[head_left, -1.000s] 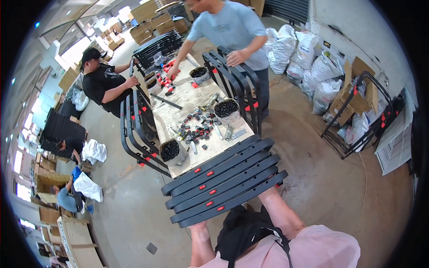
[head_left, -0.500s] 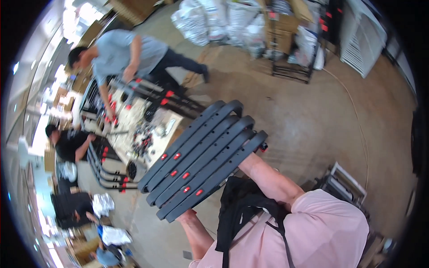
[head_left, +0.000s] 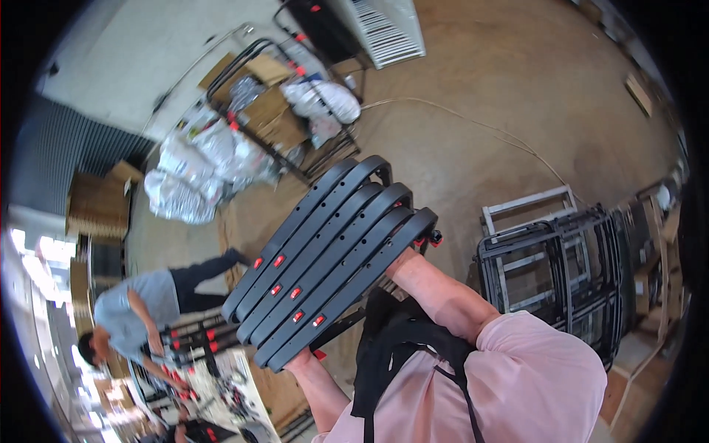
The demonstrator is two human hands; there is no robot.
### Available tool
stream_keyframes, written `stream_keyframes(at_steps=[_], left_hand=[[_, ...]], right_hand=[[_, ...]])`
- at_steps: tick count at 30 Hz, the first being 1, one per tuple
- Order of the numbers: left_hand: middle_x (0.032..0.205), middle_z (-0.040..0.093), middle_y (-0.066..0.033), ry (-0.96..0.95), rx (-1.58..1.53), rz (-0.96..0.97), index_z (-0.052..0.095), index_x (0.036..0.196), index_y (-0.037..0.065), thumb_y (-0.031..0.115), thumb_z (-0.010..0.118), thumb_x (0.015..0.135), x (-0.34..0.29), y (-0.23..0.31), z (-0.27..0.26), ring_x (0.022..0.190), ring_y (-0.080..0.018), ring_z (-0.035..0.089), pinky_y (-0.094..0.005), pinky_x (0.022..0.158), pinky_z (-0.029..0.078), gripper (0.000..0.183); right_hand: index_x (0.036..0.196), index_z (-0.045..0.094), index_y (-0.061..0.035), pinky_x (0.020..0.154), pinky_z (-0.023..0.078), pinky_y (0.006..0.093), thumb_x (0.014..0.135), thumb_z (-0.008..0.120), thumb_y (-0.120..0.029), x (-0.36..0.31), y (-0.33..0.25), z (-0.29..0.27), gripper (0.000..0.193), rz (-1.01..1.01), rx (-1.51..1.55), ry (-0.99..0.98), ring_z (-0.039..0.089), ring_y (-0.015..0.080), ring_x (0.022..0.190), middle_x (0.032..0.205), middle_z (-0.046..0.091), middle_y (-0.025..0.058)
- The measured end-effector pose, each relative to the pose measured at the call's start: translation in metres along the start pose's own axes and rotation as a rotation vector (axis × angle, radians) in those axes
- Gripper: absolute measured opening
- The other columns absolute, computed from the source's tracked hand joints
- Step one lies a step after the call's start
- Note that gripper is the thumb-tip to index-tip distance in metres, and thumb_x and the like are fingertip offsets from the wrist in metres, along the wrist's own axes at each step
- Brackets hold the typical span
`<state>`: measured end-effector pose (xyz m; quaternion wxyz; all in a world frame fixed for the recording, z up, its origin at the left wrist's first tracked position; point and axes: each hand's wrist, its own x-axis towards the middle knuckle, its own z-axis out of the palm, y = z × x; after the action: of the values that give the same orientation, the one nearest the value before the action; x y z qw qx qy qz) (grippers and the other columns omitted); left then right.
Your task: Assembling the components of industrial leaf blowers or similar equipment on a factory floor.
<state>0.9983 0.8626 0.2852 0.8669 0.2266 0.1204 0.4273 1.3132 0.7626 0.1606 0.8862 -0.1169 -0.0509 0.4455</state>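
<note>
Across both my arms lies a bundle of dark grey bent metal tube frames [head_left: 341, 238], several long flat tubes side by side with rounded ends, small holes and red buttons [head_left: 295, 293]. My left hand [head_left: 299, 360] supports the bundle's near lower end, its fingers hidden beneath the tubes. Near the other end, my right hand [head_left: 401, 266] holds it from below, with the fingers likewise out of sight. The bundle is tilted, its upper end toward the right.
A co-worker in a light blue shirt [head_left: 136, 299] bends over a workbench [head_left: 255, 380] with small parts at lower left. White sacks [head_left: 185, 177] and cardboard boxes [head_left: 273, 114] stand far left. Black metal frames [head_left: 550, 273] lean at right; a thin hose [head_left: 473, 122] crosses the floor.
My view has turned to the right: the bench and co-worker have slid to the lower left, and the black frames at right show more fully. The bundle stays in both my hands.
</note>
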Motion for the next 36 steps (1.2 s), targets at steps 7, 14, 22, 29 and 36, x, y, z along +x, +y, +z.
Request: stream_keyframes(at_steps=[7, 14, 22, 29, 36], left_hand=[[0.157, 0.051, -0.0078, -0.396, 0.507, -0.079, 0.052, 0.150, 0.009, 0.043, 0.045, 0.112, 0.186, -0.159, 0.108, 0.136, -0.0289, 0.056, -0.0430, 0.111, 0.051, 0.051], [0.157, 0.053, -0.0119, -0.568, -0.329, -0.835, 0.052, 0.152, 0.009, 0.048, 0.049, 0.109, 0.352, -0.356, 0.240, 0.141, -0.0317, 0.050, -0.0474, 0.123, 0.037, 0.058], [0.152, 0.057, -0.0166, -0.726, -0.156, -1.087, 0.055, 0.149, 0.007, 0.051, 0.047, 0.108, 0.424, -0.634, 0.471, 0.136, -0.0358, 0.056, -0.0525, 0.116, 0.045, 0.060], [0.153, 0.056, -0.0172, -0.832, -0.252, -1.433, 0.053, 0.150, 0.006, 0.046, 0.055, 0.107, 0.430, -0.854, 0.608, 0.139, -0.0363, 0.055, -0.0536, 0.119, 0.044, 0.058], [0.152, 0.057, -0.0137, -0.802, -0.437, -1.824, 0.053, 0.149, 0.007, 0.045, 0.050, 0.108, 0.392, -1.072, 0.730, 0.136, -0.0318, 0.056, -0.0489, 0.118, 0.045, 0.056]], right_hand=[[0.143, 0.059, -0.0121, 0.110, 0.051, 0.0451, 0.111, 0.046, -0.042, 0.002, -0.193, -0.046, 0.046, -0.395, 0.144, 0.009, 0.060, 0.0268, 0.129, 0.142, 0.063, 0.0092], [0.145, 0.057, -0.0121, 0.112, 0.048, 0.0465, 0.111, 0.044, -0.044, 0.002, -0.399, -0.086, 0.048, -0.716, 0.320, 0.048, 0.057, 0.0281, 0.132, 0.145, 0.060, 0.0102], [0.146, 0.056, -0.0121, 0.115, 0.045, 0.0481, 0.111, 0.042, -0.045, -0.015, -0.620, -0.141, 0.050, -1.042, 0.476, -0.024, 0.054, 0.0296, 0.135, 0.148, 0.058, 0.0113], [0.148, 0.054, -0.0120, 0.117, 0.043, 0.0495, 0.111, 0.040, -0.047, -0.031, -0.784, -0.140, 0.052, -1.390, 0.588, -0.102, 0.052, 0.0309, 0.138, 0.152, 0.055, 0.0122], [0.149, 0.052, -0.0120, 0.120, 0.040, 0.0509, 0.111, 0.038, -0.048, -0.090, -0.916, -0.130, 0.055, -1.731, 0.578, -0.190, 0.049, 0.0322, 0.140, 0.155, 0.053, 0.0132]])
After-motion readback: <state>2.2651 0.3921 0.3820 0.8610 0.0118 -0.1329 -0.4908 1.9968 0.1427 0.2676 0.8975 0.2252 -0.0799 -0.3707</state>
